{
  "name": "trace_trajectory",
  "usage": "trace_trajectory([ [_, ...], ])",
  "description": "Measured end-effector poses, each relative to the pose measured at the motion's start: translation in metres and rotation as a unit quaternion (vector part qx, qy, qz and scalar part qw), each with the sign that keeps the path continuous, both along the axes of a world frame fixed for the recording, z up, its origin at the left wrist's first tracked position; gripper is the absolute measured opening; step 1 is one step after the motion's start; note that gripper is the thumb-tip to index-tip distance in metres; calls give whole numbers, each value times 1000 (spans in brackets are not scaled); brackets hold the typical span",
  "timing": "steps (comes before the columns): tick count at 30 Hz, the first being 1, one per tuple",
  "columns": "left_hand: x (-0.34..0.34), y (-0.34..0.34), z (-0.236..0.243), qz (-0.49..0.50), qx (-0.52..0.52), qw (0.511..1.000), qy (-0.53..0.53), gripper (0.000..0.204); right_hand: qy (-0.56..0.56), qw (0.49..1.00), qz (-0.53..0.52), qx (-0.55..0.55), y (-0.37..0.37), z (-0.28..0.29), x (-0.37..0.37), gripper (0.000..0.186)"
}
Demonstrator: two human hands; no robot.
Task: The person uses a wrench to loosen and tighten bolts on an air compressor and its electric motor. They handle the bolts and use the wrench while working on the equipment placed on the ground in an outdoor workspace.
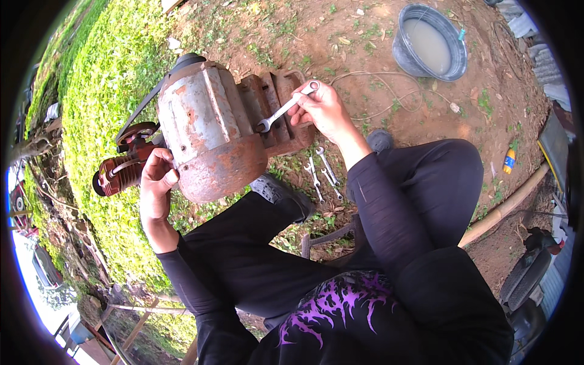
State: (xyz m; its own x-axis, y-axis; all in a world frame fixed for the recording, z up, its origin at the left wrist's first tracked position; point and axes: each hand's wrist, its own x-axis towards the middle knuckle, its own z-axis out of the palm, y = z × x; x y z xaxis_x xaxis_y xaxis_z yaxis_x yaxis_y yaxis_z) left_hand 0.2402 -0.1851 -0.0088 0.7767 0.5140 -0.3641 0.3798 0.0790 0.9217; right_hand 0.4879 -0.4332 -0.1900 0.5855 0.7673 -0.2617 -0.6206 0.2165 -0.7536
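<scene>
A rusty grey electric motor (198,115) stands in front of me, with a rusted metal base (289,131) along its right side. My right hand (322,112) grips a combination wrench (285,111) near its ring end. The wrench's open end reaches the base beside the motor; whether it sits on a bolt is too small to tell. My left hand (158,176) rests against the motor's lower left edge, thumb and fingers apart. Left of the motor is a reddish compressor pump (121,173) with a pulley, and a black belt (143,108) runs up from there.
Several wrenches (323,173) lie on the ground between my feet. A black bucket (398,52) of cloudy water stands at the far right, a thin cord (389,85) near it. A yellow bottle (509,161) and a bamboo pole (505,207) lie to the right. Grass (115,67) grows at left.
</scene>
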Motion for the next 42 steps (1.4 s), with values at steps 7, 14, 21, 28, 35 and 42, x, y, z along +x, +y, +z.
trace_trajectory([
  [7,7,-5,3,-4,-10,1000,-6,49,-302,911,237,-152,83,53,56,19],
  [14,2,0,3,-1,-7,1000,1,48,-126,971,159,-126,69,53,67,22],
  [21,1,-3,0,2,-7,1000,2,47,39,997,-6,-73,2,14,11,16],
  [28,2,-3,2,0,0,1000,0,46,-109,982,-98,-118,22,15,-28,14],
  [35,4,-4,2,-1,-3,1000,0,47,-381,863,210,-257,103,34,35,23],
  [42,3,-3,2,-4,-6,1000,2,49,-61,993,-2,-98,81,29,57,23],
])
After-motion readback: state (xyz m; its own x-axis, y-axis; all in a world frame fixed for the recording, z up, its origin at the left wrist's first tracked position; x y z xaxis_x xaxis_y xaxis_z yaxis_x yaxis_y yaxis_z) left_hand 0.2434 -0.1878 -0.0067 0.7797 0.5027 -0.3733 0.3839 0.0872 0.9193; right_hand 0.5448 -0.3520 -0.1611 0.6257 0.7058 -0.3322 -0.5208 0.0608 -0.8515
